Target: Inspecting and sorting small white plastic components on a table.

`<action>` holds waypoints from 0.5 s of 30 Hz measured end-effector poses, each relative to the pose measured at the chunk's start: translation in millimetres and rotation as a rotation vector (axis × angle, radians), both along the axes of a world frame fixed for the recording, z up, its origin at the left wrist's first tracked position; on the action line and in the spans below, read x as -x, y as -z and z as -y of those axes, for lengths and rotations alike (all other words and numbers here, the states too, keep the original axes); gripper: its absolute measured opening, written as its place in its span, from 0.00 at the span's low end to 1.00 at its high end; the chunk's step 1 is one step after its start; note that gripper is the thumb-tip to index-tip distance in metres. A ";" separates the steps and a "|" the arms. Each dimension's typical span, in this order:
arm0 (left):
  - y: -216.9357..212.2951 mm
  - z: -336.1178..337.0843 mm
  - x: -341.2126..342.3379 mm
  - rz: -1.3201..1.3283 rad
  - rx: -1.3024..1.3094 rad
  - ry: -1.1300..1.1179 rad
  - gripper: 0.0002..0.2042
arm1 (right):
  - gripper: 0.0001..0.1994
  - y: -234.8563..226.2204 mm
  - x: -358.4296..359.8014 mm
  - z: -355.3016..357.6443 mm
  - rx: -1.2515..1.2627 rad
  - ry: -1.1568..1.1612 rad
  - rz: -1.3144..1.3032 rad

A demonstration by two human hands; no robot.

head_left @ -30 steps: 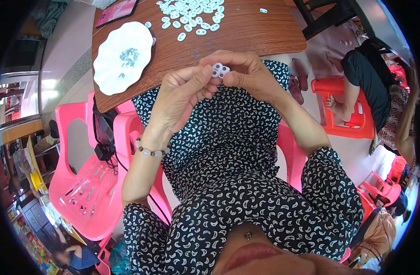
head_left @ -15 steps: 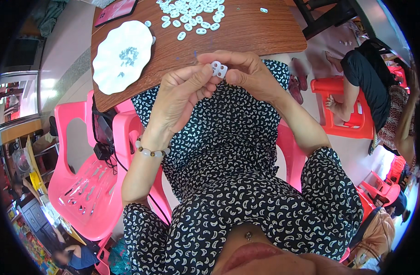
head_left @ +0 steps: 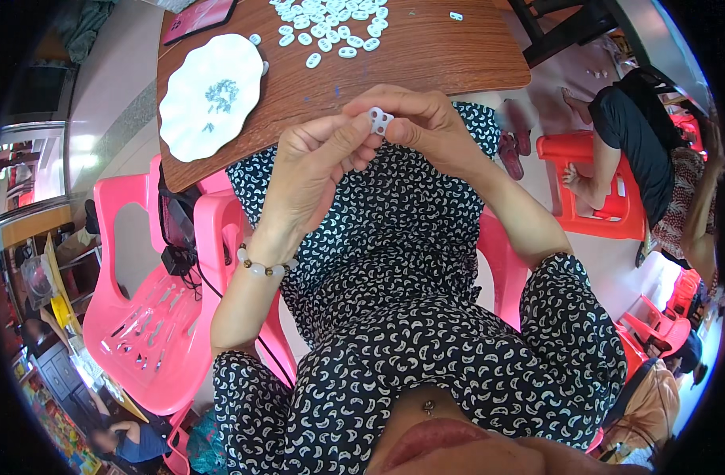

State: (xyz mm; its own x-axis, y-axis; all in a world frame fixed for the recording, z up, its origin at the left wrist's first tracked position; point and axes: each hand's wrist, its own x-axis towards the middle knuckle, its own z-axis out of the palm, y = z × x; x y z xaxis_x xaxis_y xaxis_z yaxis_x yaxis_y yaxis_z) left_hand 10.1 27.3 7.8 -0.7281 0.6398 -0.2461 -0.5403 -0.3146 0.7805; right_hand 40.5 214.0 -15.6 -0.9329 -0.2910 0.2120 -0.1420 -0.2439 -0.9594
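Your left hand (head_left: 319, 170) and right hand (head_left: 426, 119) both pinch the small white holed plastic piece (head_left: 380, 120) (raised close for viewing) | spares heaped on brown wooden table (head_left: 426, 59) within reach.

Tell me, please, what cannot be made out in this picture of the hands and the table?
- White part, head view: the fingers of the left hand and right hand cover its edges, so its full shape is hidden.
- Bits on the white plate: too small to identify.
- White pieces on the table: the pile is cut off by the top edge.
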 end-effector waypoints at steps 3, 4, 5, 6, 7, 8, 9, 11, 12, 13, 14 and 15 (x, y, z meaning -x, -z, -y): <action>0.5 0.1 -2.2 0.027 -0.016 -0.019 0.10 | 0.21 -2.1 -0.4 4.5 -0.020 0.052 -0.056; 0.2 0.1 -2.3 0.027 -0.015 -0.019 0.10 | 0.18 -3.4 -0.4 5.6 -0.035 0.088 -0.104; 0.0 0.3 -2.6 0.040 -0.013 -0.018 0.10 | 0.18 -4.0 -1.0 5.7 -0.035 0.088 -0.104; 0.0 0.4 -2.7 0.052 -0.011 -0.018 0.10 | 0.18 -4.4 -1.6 5.5 -0.014 0.071 -0.074; 0.0 0.6 -2.5 0.053 -0.011 -0.018 0.10 | 0.18 -4.6 -2.1 5.2 0.006 0.053 -0.043; -0.1 0.9 -1.9 0.046 -0.013 -0.008 0.10 | 0.18 -4.6 -2.1 4.2 0.006 0.054 -0.043; -0.3 1.0 -1.7 0.038 -0.014 0.001 0.10 | 0.18 -4.5 -1.9 2.8 0.011 0.027 -0.029; -1.0 0.9 -1.9 0.039 -0.015 0.003 0.09 | 0.18 -4.6 -2.1 2.4 0.015 0.000 -0.014; -1.4 0.8 -2.0 0.039 -0.016 0.005 0.09 | 0.18 -4.9 -2.6 3.0 0.028 0.007 -0.010; -2.2 0.6 -2.0 0.039 -0.016 0.006 0.09 | 0.17 -5.1 -3.1 3.4 0.041 0.014 -0.005; -3.3 0.3 -2.0 0.047 -0.025 0.014 0.09 | 0.17 -5.4 -3.4 3.4 0.041 0.014 -0.005; -3.8 0.1 -2.2 0.056 -0.033 0.023 0.09 | 0.17 -5.5 -3.6 3.3 0.025 0.030 -0.026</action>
